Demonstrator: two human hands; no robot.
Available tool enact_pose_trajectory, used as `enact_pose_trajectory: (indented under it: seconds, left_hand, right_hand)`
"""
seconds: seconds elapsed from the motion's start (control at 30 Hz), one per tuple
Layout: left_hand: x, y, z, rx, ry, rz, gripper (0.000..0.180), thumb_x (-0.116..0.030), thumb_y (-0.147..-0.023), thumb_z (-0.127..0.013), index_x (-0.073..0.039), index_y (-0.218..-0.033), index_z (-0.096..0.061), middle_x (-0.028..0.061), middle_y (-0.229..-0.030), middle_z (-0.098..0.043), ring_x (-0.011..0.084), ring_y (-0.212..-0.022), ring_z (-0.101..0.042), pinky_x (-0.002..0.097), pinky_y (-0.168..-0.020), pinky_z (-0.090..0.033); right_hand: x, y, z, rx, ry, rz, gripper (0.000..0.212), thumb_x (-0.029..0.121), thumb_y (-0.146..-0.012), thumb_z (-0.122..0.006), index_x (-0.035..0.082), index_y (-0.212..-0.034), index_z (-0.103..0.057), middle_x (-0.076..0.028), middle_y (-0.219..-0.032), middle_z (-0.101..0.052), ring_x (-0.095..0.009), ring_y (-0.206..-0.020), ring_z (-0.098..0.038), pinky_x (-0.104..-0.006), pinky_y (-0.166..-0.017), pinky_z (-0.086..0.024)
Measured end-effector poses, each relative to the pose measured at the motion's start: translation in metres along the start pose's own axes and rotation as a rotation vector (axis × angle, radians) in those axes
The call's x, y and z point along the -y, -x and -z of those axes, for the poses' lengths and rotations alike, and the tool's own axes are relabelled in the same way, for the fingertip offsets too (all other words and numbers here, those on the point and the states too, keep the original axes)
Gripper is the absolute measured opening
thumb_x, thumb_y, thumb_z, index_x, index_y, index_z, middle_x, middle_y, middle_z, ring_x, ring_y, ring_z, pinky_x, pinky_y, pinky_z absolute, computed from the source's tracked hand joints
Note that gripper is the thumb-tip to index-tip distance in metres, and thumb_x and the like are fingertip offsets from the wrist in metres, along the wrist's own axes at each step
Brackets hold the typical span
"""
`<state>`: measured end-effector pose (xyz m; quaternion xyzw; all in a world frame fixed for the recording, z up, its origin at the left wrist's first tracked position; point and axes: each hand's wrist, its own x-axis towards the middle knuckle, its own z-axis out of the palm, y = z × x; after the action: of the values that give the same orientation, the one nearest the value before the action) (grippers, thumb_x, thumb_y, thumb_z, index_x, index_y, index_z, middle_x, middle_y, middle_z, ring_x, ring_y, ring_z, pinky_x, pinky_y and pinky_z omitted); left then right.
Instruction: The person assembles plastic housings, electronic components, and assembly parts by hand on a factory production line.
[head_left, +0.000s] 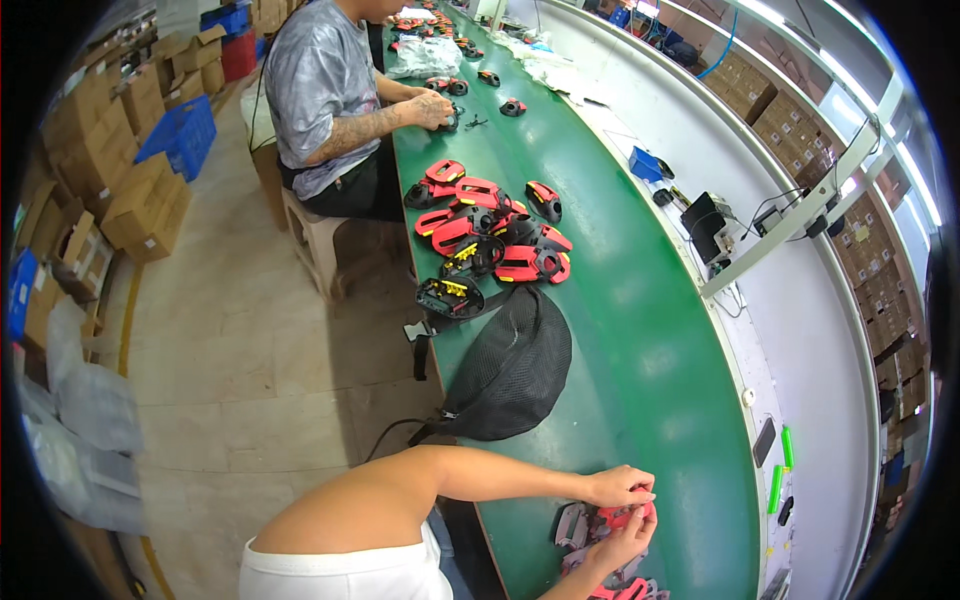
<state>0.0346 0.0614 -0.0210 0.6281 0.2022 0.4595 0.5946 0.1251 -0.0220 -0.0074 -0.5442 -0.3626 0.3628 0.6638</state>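
Observation:
Both of my hands meet over the near end of the green table, pinched around a small red plastic part (643, 497). My left hand (612, 486) reaches across from the left, its fingers closed on the part's upper side. From below, my right hand (622, 543) closes on the same part with thumb and fingertips. Fingers cover most of the part, so its full shape is hidden. Just beside my hands lie grey plastic pieces (572, 525), and more red pieces (632, 589) show at the lower edge.
A black mesh bag (515, 370) lies on the green table (640, 340). Beyond it sit several red-and-black housings (490, 230), some showing yellow parts inside. A seated co-worker (325, 100) handles a dark piece. A phone (765, 442) and green sticks (776, 488) lie along the right ledge.

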Motion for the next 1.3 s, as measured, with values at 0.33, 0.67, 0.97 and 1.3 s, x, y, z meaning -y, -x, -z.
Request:
enact_pose_trajectory:
  seconds: [0.33, 0.67, 0.97, 1.3]
  left_hand:
    - [0.000, 0.000, 0.001, -0.004, -0.004, 0.012, 0.031, -0.028, -0.089, -0.053, -0.001, -0.073, -0.052, 0.0059, -0.059, -0.053, 0.0124, -0.055, -0.045, 0.0309, -0.053, -0.038]
    - [0.008, 0.000, -0.010, 0.037, 0.270, 0.182, 0.037, -0.033, -0.094, -0.047, -0.005, -0.070, -0.050, -0.0030, -0.057, -0.046, 0.0044, -0.051, -0.042, 0.0223, -0.046, -0.035]
    - [-0.002, 0.003, -0.006, 0.039, 0.315, 0.192, 0.034, -0.031, -0.092, -0.051, -0.006, -0.069, -0.049, -0.0029, -0.054, -0.046, 0.0047, -0.045, -0.039, 0.0232, -0.040, -0.033]
    - [0.002, 0.001, -0.005, -0.022, 0.227, 0.112, 0.037, -0.027, -0.093, -0.050, -0.006, -0.063, -0.045, -0.0036, -0.053, -0.043, 0.0042, -0.048, -0.037, 0.0242, -0.042, -0.032]
  right_hand:
    - [0.011, 0.006, -0.011, -0.011, 0.046, 0.005, 0.025, 0.007, -0.090, -0.051, -0.005, -0.112, -0.048, -0.010, -0.099, -0.056, -0.014, -0.087, -0.054, -0.0242, -0.074, -0.044]
    - [0.006, 0.004, -0.006, -0.053, 0.114, 0.055, 0.025, 0.007, -0.088, -0.054, -0.004, -0.110, -0.050, -0.009, -0.104, -0.055, -0.015, -0.091, -0.054, -0.0258, -0.078, -0.045]
    - [0.014, 0.010, -0.011, -0.065, 0.071, 0.021, 0.026, 0.005, -0.088, -0.054, -0.004, -0.112, -0.049, -0.010, -0.108, -0.054, -0.015, -0.093, -0.054, -0.0253, -0.078, -0.046]
    - [0.007, 0.005, -0.012, -0.056, 0.029, -0.012, 0.021, 0.008, -0.089, -0.053, -0.003, -0.106, -0.049, -0.009, -0.101, -0.052, -0.013, -0.090, -0.053, -0.0255, -0.075, -0.046]
